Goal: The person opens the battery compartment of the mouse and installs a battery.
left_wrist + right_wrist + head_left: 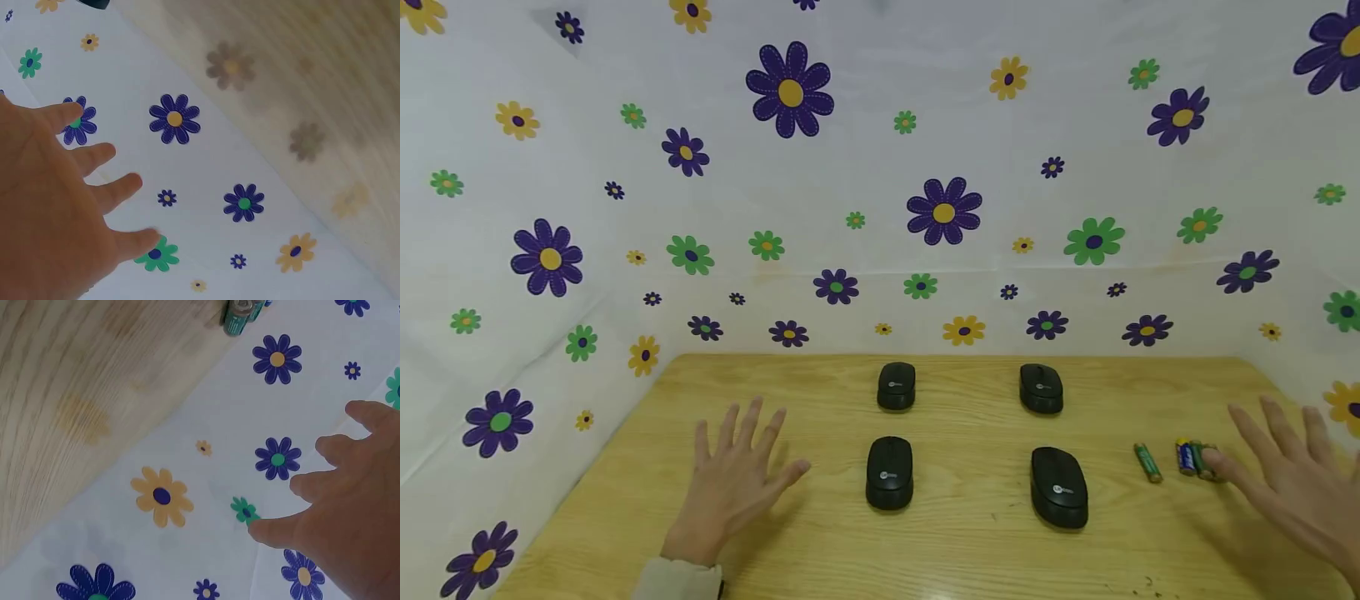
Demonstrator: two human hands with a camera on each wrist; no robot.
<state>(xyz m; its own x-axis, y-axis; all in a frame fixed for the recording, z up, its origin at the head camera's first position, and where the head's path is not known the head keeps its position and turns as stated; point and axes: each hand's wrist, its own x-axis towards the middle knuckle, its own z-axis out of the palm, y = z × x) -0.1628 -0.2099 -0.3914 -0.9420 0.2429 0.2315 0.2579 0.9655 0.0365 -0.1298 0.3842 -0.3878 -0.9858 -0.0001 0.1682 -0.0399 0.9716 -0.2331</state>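
Note:
My left hand (730,483) is spread with straight fingers over the left part of the wooden table, holding nothing. Nearest to it stands a black computer mouse (890,473). On the right, my right hand (1296,479) is also spread, its thumb overlapping a small group of batteries (1186,457) in the head view. One green battery (1147,462) lies apart, left of that group. A second mouse (1059,487) sits left of the batteries. Farther back are two more black mice, one at the middle (897,386) and one to its right (1041,388).
The light wooden table (805,550) meets a white cloth (850,167) printed with purple, yellow and green flowers at its back and sides. Small dark marks (1142,581) show near the table's front right.

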